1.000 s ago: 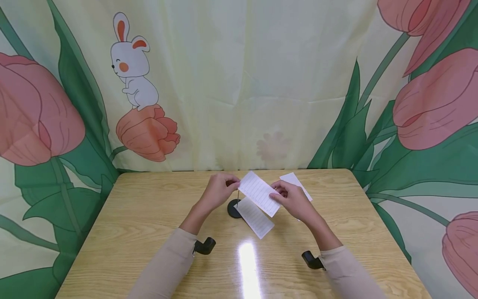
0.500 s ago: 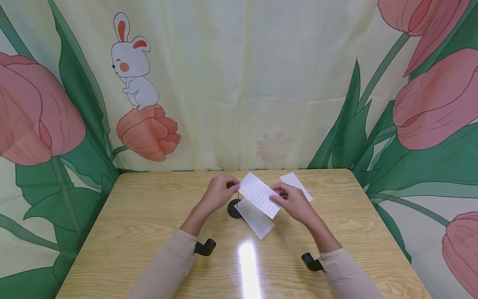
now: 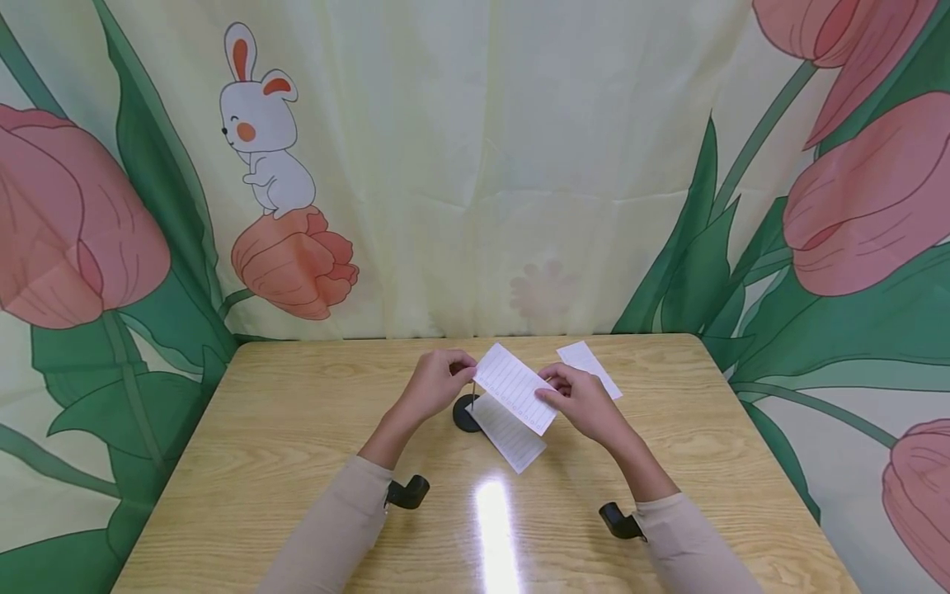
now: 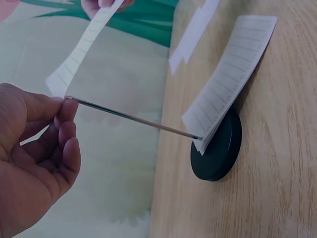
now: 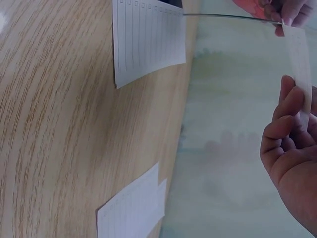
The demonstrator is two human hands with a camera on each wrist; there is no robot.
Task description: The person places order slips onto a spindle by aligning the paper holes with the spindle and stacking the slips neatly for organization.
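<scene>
A bill spike stands upright on the table, with a thin metal rod (image 4: 133,118) rising from a round black base (image 3: 465,415). Low on the rod, a lined paper slip (image 3: 512,435) is pierced near one corner. My left hand (image 3: 436,384) pinches the corner of another lined paper slip (image 3: 512,384) right at the rod's tip; the fingers partly hide whether the tip pierces it. The opposite end of this slip is held between the thumb and fingers of my right hand (image 3: 582,400). It hangs raised and tilted above the lower slip.
More loose paper slips (image 3: 591,369) lie overlapped on the wooden table (image 3: 312,429), behind and right of my right hand. A patterned curtain (image 3: 445,165) hangs at the table's back edge. Black wrist cameras (image 3: 406,492) sit at both sleeves.
The raised slip has tilted very slightly between the first frame and now. Both hands otherwise keep their places, and the spike and other slips have not moved.
</scene>
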